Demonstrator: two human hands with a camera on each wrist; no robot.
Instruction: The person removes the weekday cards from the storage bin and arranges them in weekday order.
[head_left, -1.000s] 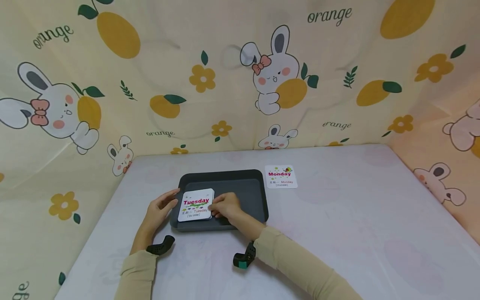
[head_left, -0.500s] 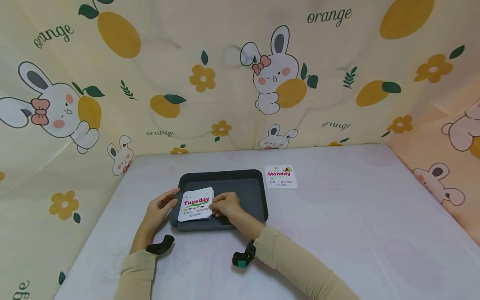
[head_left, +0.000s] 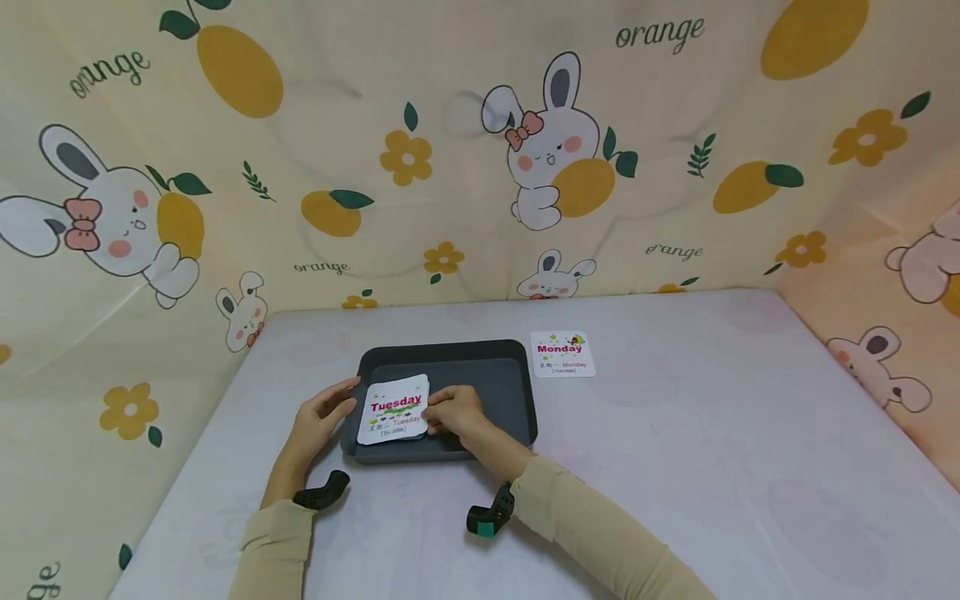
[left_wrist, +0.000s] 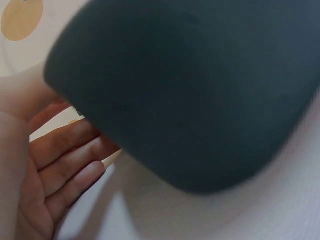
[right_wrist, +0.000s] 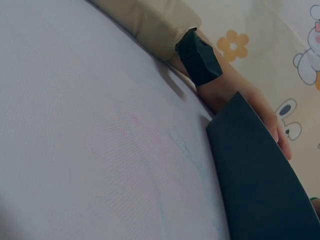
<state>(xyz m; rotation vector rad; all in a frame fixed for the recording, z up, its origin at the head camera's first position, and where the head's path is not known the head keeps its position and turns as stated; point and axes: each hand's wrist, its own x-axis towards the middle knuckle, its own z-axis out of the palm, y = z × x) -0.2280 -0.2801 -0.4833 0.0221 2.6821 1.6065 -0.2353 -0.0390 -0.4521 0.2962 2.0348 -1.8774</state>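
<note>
A dark grey tray (head_left: pixel 480 375) holds a small stack of cards at its left side, the top one a white "Tuesday" card (head_left: pixel 393 407). Pinched at its right edge by my right hand (head_left: pixel 456 412), that card sits slightly turned over the cards beneath. Against the tray's left rim rest the relaxed fingers of my left hand (head_left: pixel 318 421); the left wrist view has this hand (left_wrist: pixel 55 170) beside the tray (left_wrist: pixel 190 100). In the right wrist view, the tray's side (right_wrist: pixel 255 175) hides most of the work.
A white "Monday" card (head_left: pixel 562 354) lies on the pale table (head_left: pixel 675 450), just right of the tray's back right corner. Behind the table hangs a cream cloth (head_left: pixel 450 50) printed with rabbits and oranges.
The right edge of the "Tuesday" card has risen a little and the card has turned slightly against those below. My left hand and the tray have stayed in place.
</note>
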